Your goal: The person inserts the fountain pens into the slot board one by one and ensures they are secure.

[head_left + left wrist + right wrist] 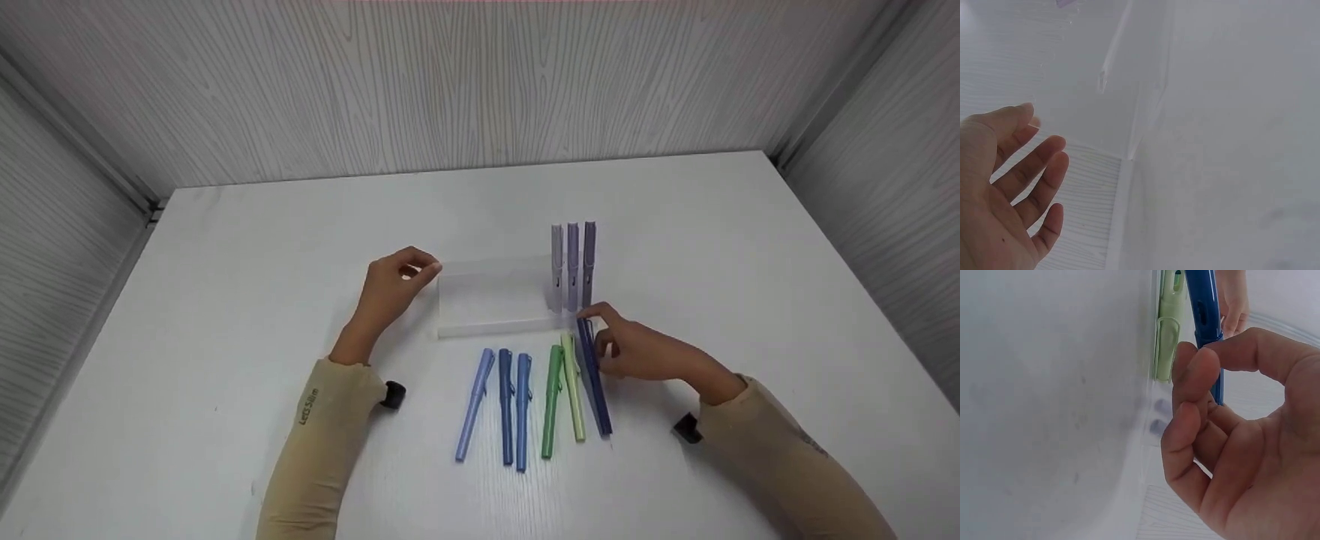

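A clear pen stand [495, 296] sits mid-table, with three purple pens [573, 266] upright at its right end. At the stand's upper left corner, my left hand [394, 285] pinches the clear edge between thumb and index finger; in the left wrist view the other fingers of that hand [1013, 174] spread loosely. My right hand [637, 349] pinches a dark blue pen [595, 382] by its upper part, just in front of the stand's right end. The right wrist view shows this blue pen [1204, 306] between thumb and fingers, beside a light green pen [1169, 332].
Left of the dark blue pen lie a light green pen [573, 390], a green pen [553, 405] and several blue pens [506, 409], all roughly parallel on the white table [300, 225]. A wood-grain panel [465, 90] rises behind the table.
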Motion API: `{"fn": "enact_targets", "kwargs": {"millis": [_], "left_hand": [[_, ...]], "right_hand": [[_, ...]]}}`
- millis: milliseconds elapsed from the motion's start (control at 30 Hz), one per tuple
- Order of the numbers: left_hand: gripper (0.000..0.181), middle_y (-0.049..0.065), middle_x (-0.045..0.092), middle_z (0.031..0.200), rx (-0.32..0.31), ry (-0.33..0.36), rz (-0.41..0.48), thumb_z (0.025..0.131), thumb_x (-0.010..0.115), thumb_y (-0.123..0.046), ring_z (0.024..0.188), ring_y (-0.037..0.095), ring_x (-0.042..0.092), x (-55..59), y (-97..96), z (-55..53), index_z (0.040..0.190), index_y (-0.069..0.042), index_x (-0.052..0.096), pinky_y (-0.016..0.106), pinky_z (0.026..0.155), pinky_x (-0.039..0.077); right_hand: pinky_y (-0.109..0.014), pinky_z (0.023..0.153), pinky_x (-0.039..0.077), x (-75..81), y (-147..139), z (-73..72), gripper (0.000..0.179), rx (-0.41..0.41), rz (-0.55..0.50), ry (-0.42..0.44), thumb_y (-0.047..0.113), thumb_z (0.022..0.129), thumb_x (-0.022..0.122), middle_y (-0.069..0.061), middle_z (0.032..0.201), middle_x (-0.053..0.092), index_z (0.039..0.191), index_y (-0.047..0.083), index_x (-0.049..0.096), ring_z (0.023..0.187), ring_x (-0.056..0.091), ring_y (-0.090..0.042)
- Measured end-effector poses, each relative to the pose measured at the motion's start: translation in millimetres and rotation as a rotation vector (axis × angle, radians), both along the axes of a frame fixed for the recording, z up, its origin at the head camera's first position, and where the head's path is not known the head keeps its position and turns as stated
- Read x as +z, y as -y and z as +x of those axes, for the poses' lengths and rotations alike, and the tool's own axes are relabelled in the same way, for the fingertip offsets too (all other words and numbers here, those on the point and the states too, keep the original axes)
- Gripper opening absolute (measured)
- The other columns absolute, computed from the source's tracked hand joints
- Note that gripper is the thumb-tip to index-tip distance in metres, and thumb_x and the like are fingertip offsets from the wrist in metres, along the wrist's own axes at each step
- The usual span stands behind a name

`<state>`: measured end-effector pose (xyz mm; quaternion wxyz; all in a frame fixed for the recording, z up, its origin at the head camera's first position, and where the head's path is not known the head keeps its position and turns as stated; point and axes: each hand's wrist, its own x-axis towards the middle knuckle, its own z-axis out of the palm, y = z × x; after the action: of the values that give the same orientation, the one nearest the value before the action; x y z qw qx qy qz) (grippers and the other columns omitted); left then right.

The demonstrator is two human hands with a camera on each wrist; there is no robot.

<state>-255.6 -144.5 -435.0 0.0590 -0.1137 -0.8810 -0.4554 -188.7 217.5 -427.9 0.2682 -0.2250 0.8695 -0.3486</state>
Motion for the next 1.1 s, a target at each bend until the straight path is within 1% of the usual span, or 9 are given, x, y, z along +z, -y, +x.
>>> {"fn": "enact_targets", "kwargs": {"millis": [200, 267, 433, 533, 667, 900, 1000, 1100], "left_hand": [[0.025, 0.01, 0.071, 0.102, -0.004, -0.016, 0.021, 0.093, 0.065, -0.03, 0.094, 0.024, 0.065, 0.1, 1.0, -1.3, 0.103, -0.008, 0.07, 0.037, 0.086, 0.052], [0.025, 0.009, 0.071, 0.102, -0.002, -0.021, 0.018, 0.093, 0.065, -0.03, 0.094, 0.023, 0.065, 0.3, 0.9, -2.2, 0.103, -0.008, 0.07, 0.037, 0.086, 0.052], [0.024, 0.008, 0.071, 0.101, -0.001, -0.014, 0.018, 0.093, 0.065, -0.03, 0.094, 0.023, 0.065, 2.0, -0.8, -2.5, 0.103, -0.009, 0.071, 0.036, 0.084, 0.052], [0.024, 0.008, 0.071, 0.102, 0.003, -0.007, 0.01, 0.093, 0.065, -0.031, 0.094, 0.022, 0.065, 2.5, -1.9, -2.4, 0.104, -0.01, 0.071, 0.036, 0.083, 0.052], [0.025, 0.008, 0.071, 0.103, 0.003, -0.002, 0.002, 0.093, 0.065, -0.031, 0.094, 0.022, 0.064, 3.1, -2.0, -2.2, 0.104, -0.01, 0.071, 0.036, 0.083, 0.052], [0.026, 0.009, 0.071, 0.104, 0.011, 0.014, 0.004, 0.094, 0.064, -0.031, 0.095, 0.023, 0.064, 4.4, -1.6, -1.0, 0.105, -0.009, 0.07, 0.036, 0.084, 0.052], [0.025, 0.009, 0.071, 0.104, 0.009, 0.022, 0.002, 0.093, 0.064, -0.031, 0.095, 0.023, 0.064, 4.3, -2.0, -0.1, 0.105, -0.009, 0.07, 0.036, 0.084, 0.052], [0.024, 0.008, 0.071, 0.103, 0.004, 0.005, 0.004, 0.093, 0.065, -0.03, 0.094, 0.023, 0.064, 3.8, -2.5, 0.3, 0.104, -0.009, 0.07, 0.036, 0.084, 0.052]], "right_hand": [[-0.027, 0.063, 0.045, 2.3, -4.1, -2.1, 0.064, 0.002, -0.049, 0.003, 0.004, 0.09, 0.052, -0.009, 0.094, 0.065, 0.142, 0.017, 0.015, 0.066, 0.051, -0.014], [-0.027, 0.063, 0.045, 3.3, -5.2, -3.0, 0.063, 0.003, -0.064, -0.002, 0.004, 0.092, 0.051, -0.009, 0.095, 0.064, 0.141, 0.017, 0.014, 0.067, 0.051, -0.015], [-0.028, 0.066, 0.044, 5.9, -5.2, -3.7, 0.059, -0.023, -0.087, 0.015, 0.007, 0.096, 0.049, -0.011, 0.098, 0.063, 0.141, 0.018, 0.012, 0.072, 0.055, -0.02], [-0.029, 0.067, 0.044, 8.6, -4.7, -3.3, 0.059, -0.032, -0.099, 0.02, 0.008, 0.097, 0.049, -0.012, 0.099, 0.063, 0.141, 0.018, 0.011, 0.076, 0.057, -0.023], [-0.029, 0.066, 0.045, 15.6, -3.7, -3.9, 0.059, -0.053, -0.125, 0.031, 0.009, 0.096, 0.05, -0.013, 0.1, 0.063, 0.141, 0.018, 0.012, 0.076, 0.057, -0.025], [-0.031, 0.061, 0.048, 28.0, -3.4, -8.4, 0.062, -0.105, -0.191, 0.029, 0.001, 0.091, 0.051, -0.014, 0.098, 0.064, 0.141, 0.015, 0.017, 0.064, 0.052, -0.016], [-0.031, 0.061, 0.049, 30.5, -2.9, -9.3, 0.063, -0.107, -0.21, 0.014, 0.001, 0.09, 0.053, -0.014, 0.097, 0.065, 0.141, 0.014, 0.018, 0.064, 0.053, -0.014], [-0.03, 0.062, 0.05, 32.5, -2.1, -10.4, 0.063, -0.107, -0.241, -0.003, 0.001, 0.09, 0.054, -0.018, 0.096, 0.064, 0.141, 0.012, 0.018, 0.063, 0.053, -0.013]]}}
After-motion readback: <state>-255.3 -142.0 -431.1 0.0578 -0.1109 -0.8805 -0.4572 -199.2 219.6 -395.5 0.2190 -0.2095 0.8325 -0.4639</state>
